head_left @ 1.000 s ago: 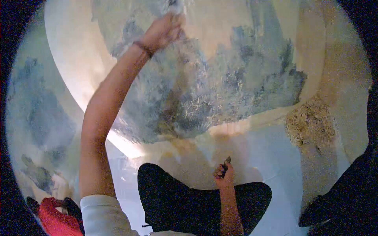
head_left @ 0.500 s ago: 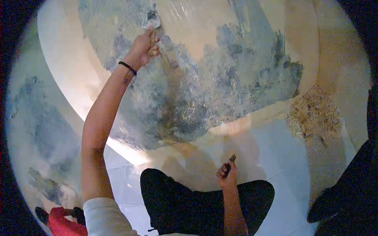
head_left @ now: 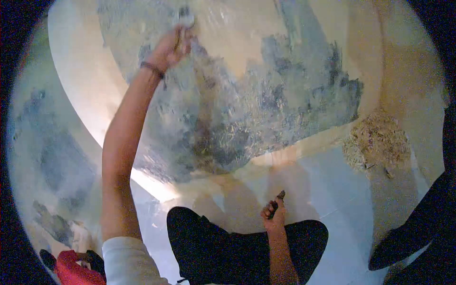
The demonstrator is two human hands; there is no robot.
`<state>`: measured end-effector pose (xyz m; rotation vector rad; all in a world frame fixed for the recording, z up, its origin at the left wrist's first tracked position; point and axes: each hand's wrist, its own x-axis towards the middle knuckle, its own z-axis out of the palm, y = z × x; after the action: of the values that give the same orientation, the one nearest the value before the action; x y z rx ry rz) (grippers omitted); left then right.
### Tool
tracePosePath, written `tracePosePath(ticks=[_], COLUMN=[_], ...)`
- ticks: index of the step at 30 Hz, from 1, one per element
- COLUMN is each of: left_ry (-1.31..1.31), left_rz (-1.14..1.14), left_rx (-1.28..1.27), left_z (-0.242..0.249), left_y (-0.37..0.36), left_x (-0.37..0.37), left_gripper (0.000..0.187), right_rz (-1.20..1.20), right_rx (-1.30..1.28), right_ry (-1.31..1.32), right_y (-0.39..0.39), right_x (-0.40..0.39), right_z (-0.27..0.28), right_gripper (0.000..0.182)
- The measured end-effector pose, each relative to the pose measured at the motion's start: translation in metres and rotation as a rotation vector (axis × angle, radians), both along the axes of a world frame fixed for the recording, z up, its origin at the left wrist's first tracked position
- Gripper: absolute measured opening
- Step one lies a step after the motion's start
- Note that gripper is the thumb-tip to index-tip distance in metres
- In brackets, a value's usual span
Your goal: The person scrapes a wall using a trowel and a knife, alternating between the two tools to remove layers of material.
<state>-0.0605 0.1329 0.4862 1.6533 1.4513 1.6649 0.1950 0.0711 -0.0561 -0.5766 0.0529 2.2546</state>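
Note:
Reaching to the upper left of the head view, my left hand is closed round the handle of a brush-like tool, whose dark and pale head meets a large painted surface. Patches of blue, green and grey cover much of that surface. A dark band circles my left wrist. My right hand is above my right knee, its fingers wrapped round a small dark object that sticks up past the thumb. What that object is cannot be made out.
A heap of pale brown shavings or scraps lies at the right. Another person's dark-clothed limb is at the lower right. At the lower left is a red item with dark parts. My crossed legs are below the surface.
My left hand and the tool have moved slightly up and are a little blurred. My right hand has barely shifted, still holding the dark object.

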Motion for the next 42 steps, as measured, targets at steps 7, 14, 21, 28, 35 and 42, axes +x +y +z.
tracePosePath(ticks=[7,14,21,28,35,42], left_ry=[-0.272,-0.469,-0.085,0.132,1.556,0.135], left_rz=[-0.124,-0.032,0.121,-0.006,0.442,0.057], left_rx=[-0.142,-0.117,-0.139,0.026,0.855,0.02], left_z=[-0.033,-0.028,-0.032,0.001,0.0,-0.038], left_y=[-0.016,-0.023,-0.027,-0.011,0.021,-0.015], left_x=[0.014,0.057,0.013,0.018,-0.048,0.013], left_gripper=[0.025,0.023,0.023,0.029,0.026,0.029], right_rz=[0.094,0.006,0.078,0.105,0.084,0.118], right_rx=[-0.024,0.051,-0.001,-0.001,0.028,-0.01], right_ry=[0.141,0.023,0.093,0.059,0.073,0.116], right_y=[0.005,-0.002,0.005,0.003,0.006,0.005], right_x=[0.004,0.004,-0.004,-0.004,-0.01,-0.009], right_z=[0.004,-0.004,-0.009,-0.013,-0.025,-0.003], right_gripper=[0.028,0.025,0.026,0.026,0.025,0.025])
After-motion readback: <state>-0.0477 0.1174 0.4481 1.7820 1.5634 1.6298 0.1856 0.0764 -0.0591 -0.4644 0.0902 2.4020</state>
